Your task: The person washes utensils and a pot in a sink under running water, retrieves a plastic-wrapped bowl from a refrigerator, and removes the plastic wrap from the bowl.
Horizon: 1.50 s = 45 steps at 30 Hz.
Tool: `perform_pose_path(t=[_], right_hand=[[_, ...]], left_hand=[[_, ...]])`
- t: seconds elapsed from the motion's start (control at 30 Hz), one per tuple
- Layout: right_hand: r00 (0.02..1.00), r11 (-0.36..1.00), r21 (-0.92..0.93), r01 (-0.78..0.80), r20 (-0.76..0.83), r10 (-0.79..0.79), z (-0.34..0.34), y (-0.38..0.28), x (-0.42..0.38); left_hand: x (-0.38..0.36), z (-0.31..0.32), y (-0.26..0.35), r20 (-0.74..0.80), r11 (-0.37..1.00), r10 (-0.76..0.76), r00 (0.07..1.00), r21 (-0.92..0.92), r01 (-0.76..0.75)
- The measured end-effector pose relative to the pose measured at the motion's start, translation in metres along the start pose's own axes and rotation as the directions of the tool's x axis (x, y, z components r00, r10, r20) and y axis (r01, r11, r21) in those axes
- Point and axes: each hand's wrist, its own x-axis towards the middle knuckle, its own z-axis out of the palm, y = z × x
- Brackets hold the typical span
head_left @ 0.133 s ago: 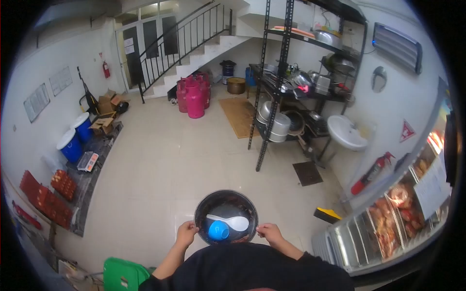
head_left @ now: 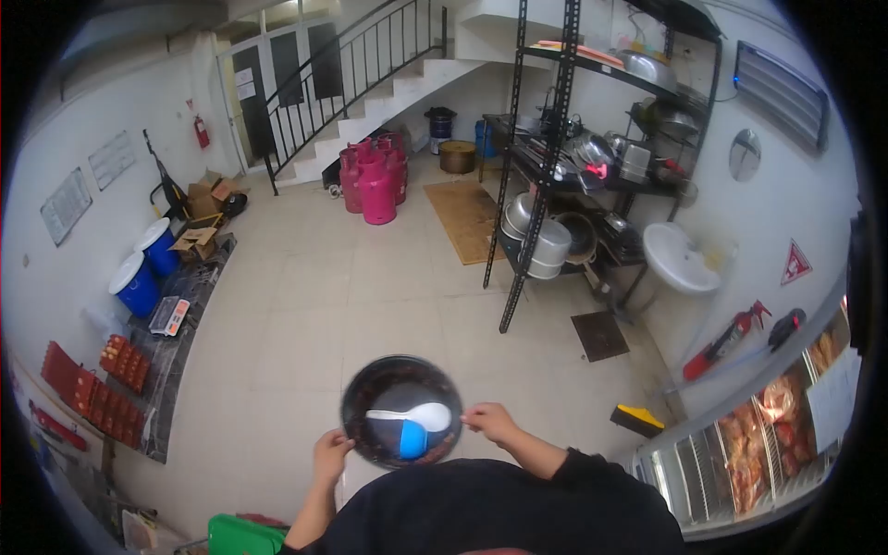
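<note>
A round dark basin [head_left: 357, 375] is held level in front of my body. In it lie a white ladle-like spoon [head_left: 429, 416] and a small blue cup [head_left: 413, 440], with dark reddish residue along the inner wall. My left hand [head_left: 333, 452] pinches the basin's rim at its lower left. On the right side, my right hand [head_left: 489, 422] has its fingers closed on the rim.
Tiled floor [head_left: 277, 370] lies ahead. A black metal shelf [head_left: 541, 166] with pots, a white sink [head_left: 680, 256] and a glass-fronted case [head_left: 758, 444] stand right. Pink gas cylinders [head_left: 377, 190] stand ahead; egg trays [head_left: 111, 407] and blue barrels [head_left: 135, 285] are left; a green item [head_left: 242, 536] is lower left.
The basin and both my hands have moved left in view, and the basin is slightly higher. The shelf and sink have shifted right and the view has turned a little.
</note>
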Motion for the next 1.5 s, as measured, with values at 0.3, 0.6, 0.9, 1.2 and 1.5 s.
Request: perform_pose_path(t=[0.3,0.6,0.9,1.2,1.5], right_hand=[[0.969,0.955,-0.297,-0.005,0.236,0.079,0.012,-0.081,0.296],[0.963,0.963,0.26,-0.076,-0.232,0.139,-0.138,-0.095,0.511],[0.915,0.943,0.331,-0.041,-0.366,0.169,-0.312,-0.129,0.764],[0.993,0.971,0.24,0.011,-0.115,0.018,-0.368,-0.238,1.083],[0.92,0.927,0.374,0.016,-0.37,0.133,-0.478,-0.274,1.295]], left_hand=[[0.252,-0.006,0.018,-0.154,0.997,-0.078,0.985,-0.04,0.073],[0.62,0.168,0.136,0.363,0.992,0.082,0.928,0.062,-0.112],[0.887,0.366,0.187,0.38,0.977,0.048,0.924,0.176,-0.123],[1.091,0.391,0.248,0.084,0.995,-0.049,0.995,-0.078,0.056],[1.393,0.528,0.312,0.407,0.985,0.108,0.907,0.08,-0.154]])
